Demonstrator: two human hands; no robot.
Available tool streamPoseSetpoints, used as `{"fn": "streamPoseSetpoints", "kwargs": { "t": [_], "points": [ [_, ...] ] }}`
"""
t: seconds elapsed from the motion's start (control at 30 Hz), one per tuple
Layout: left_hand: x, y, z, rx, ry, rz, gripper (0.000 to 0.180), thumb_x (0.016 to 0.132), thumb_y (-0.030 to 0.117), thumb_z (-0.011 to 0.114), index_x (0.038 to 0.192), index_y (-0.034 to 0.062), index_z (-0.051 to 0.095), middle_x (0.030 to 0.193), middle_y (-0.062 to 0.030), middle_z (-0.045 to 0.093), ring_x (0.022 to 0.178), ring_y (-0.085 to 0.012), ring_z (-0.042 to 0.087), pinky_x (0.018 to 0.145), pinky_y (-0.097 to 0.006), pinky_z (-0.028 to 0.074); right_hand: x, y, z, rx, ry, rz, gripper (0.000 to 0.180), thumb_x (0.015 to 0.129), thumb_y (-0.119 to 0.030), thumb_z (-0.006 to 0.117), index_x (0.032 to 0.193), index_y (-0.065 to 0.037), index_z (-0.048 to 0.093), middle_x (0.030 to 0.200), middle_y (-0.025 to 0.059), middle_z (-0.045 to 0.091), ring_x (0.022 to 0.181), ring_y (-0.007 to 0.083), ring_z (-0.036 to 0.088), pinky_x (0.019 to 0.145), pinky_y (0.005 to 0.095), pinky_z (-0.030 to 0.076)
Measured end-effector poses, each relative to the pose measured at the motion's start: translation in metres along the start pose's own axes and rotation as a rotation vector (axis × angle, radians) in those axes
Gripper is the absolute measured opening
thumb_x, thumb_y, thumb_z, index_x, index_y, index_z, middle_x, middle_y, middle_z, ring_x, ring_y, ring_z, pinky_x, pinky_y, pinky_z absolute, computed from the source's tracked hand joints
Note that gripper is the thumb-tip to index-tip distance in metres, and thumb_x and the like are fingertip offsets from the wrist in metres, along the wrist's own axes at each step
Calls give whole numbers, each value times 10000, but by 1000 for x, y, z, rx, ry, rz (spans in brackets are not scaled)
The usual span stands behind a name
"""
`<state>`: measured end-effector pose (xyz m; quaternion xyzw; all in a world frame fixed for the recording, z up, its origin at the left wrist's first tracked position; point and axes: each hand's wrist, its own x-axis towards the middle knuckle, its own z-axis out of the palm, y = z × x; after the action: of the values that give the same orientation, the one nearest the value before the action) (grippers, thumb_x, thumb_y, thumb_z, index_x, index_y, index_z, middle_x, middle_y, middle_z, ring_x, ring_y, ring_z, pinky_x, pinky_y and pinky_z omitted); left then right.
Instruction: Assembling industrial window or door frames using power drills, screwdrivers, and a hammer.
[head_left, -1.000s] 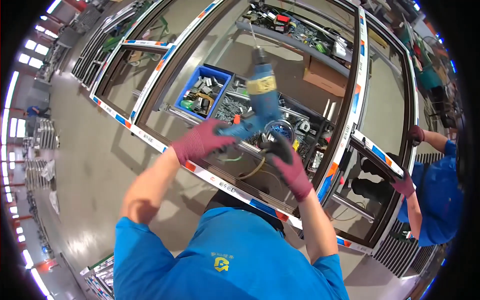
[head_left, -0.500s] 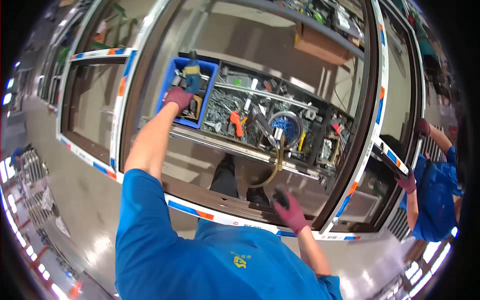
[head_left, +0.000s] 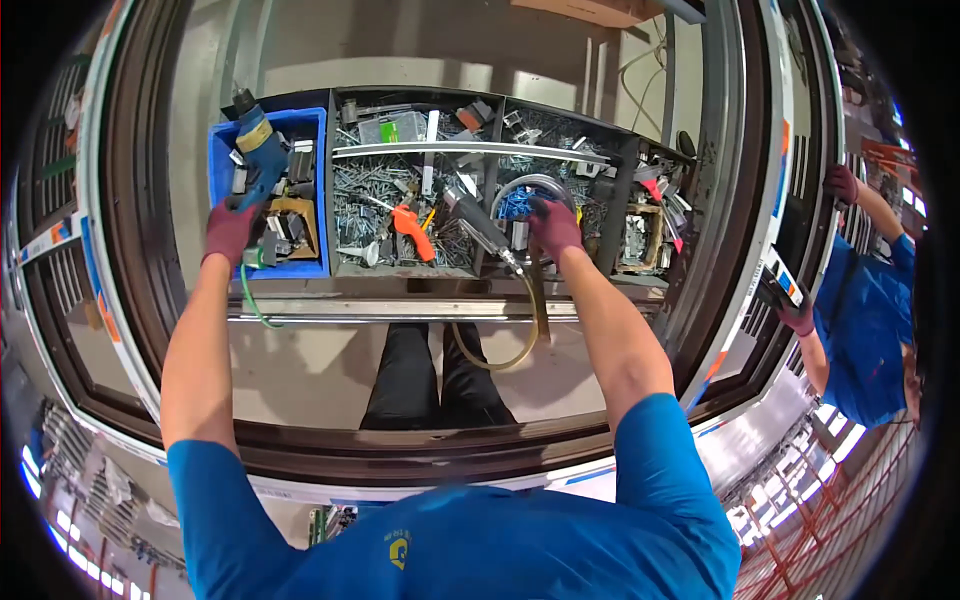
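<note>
My left hand (head_left: 230, 230), in a maroon glove with dark fingers, is closed at the lower end of a blue power drill (head_left: 262, 160) with a yellow band. The drill lies tilted in a blue bin (head_left: 322, 190), its nose over the far rim. My right hand (head_left: 553, 228), gloved alike, reaches into a round metal bowl (head_left: 535, 181) holding small blue pieces (head_left: 514, 205). Its fingers are curled, and what they pinch is hidden. Just left of that hand rests a dark air tool (head_left: 475, 218) with a yellowish hose (head_left: 528, 345).
An orange-handled tool (head_left: 411, 233) lies on loose screws (head_left: 365, 190) in a divided tray (head_left: 335, 130). A brown frame (head_left: 450, 455) surrounds the tray and passes before my body. At right, a co-worker in a blue shirt (head_left: 865, 330) has gloved hands on another frame.
My right hand has moved from the near frame edge forward into the bowl. The left hand stays at the drill. My view has shifted, so the tray appears straighter.
</note>
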<state>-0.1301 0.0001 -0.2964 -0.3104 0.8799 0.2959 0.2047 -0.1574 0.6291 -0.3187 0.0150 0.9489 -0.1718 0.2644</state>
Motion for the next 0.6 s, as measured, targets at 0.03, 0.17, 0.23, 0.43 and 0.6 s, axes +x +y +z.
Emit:
{"fn": "streamPoseSetpoints", "kwargs": {
  "t": [0.03,0.17,0.23,0.43,0.6],
  "points": [
    [5,-20,-15,52,34,32,474,885,345,785,1212,8,719,1187,-239,739,1125,-418,696,964,-464,539,16,-17,7,16,-12,-8,357,931,-270,709,1262,-138,728,1245,199,704,1146,411,676,993,487,545],
    [4,-21,-25,148,-3,17,438,903,292,774,1237,16,707,1222,-218,734,1138,-386,699,976,-439,538,46,-36,27,-201,-145,124,445,897,-402,742,1260,-146,719,1276,201,665,1174,418,656,989,496,542],
    [-5,-9,-31,159,-16,25,434,917,275,764,1248,3,694,1219,-221,734,1138,-384,700,989,-434,533,53,-53,24,-270,-172,144,430,883,-399,753,1218,-132,724,1271,199,671,1171,402,664,986,502,547],
    [-37,47,-15,403,267,159,458,918,216,766,1308,3,657,1231,-230,697,1145,-384,678,985,-434,523,73,-12,35,-376,-279,116,299,872,-282,726,1106,-100,760,1163,179,733,1111,375,704,915,500,569],
    [-99,112,50,36,163,401,569,899,287,789,1361,2,617,1259,-213,687,1144,-355,672,1009,-439,520,53,-30,1,-174,-113,27,307,868,-318,783,1100,-122,736,1110,174,739,1063,412,685,891,496,541]
  ]
}}
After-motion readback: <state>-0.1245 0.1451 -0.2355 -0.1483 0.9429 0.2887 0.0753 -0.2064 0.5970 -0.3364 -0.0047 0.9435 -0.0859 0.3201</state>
